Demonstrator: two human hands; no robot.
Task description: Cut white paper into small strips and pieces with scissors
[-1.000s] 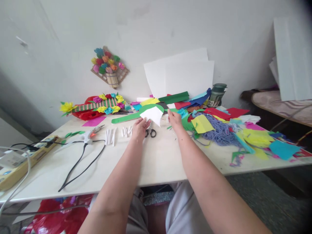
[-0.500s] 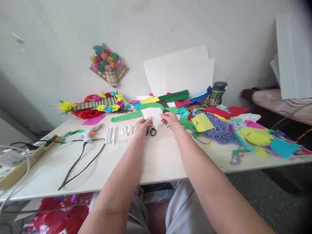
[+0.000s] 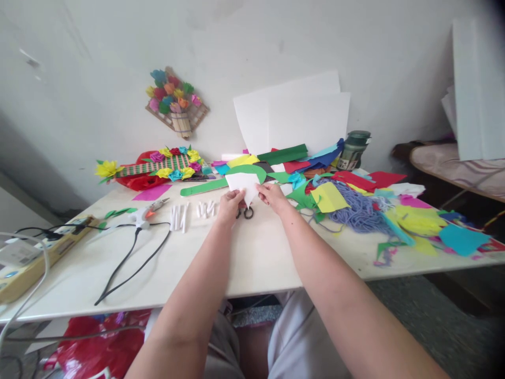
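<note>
Both hands together at far-centre of table point(image 3: 252, 263) — left hand point(image 3: 230, 204) & right hand point(image 3: 272, 196) pinch a white paper piece point(image 3: 245, 184), still flat/unrolled; finished white rolls point(image 3: 185, 215) lie left, scissors point(image 3: 245, 212) beneath

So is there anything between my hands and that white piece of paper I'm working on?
Nothing visible. The left hand and the right hand both already pinch the white paper at its lower edges, holding it up above the table. The scissors lie just beneath it, not in the way.
</note>
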